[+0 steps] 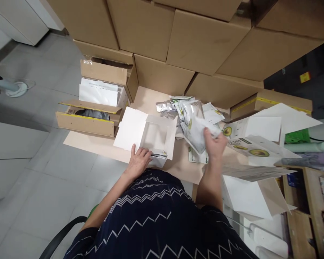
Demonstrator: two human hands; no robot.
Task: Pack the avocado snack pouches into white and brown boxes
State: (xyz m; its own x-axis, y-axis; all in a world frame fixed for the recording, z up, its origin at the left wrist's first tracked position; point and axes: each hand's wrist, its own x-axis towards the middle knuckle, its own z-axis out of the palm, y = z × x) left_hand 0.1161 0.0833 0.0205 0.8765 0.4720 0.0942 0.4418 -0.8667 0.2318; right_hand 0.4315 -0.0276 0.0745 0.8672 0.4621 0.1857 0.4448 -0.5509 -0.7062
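An opened white carton (132,127) lies on the table in front of me, its flaps folded out. Several flat packets (159,154) stand inside along its near wall. My left hand (139,158) rests with fingers stretched over the carton's near left edge, touching the packets' end. Over to the right, my right hand (215,144) grips a white sachet (198,135) printed with an avocado; motion blurs it slightly. Beneath and behind it lies a loose pile of silver and white sachets (182,108). One more sachet (194,157) lies flat below the held one.
Large brown cardboard boxes (148,28) form a wall behind the table. At the left stands an open brown box (86,124) with something dark inside. Opened white avocado-printed cartons (261,149) crowd the right side. A black chair arm (62,233) is at lower left.
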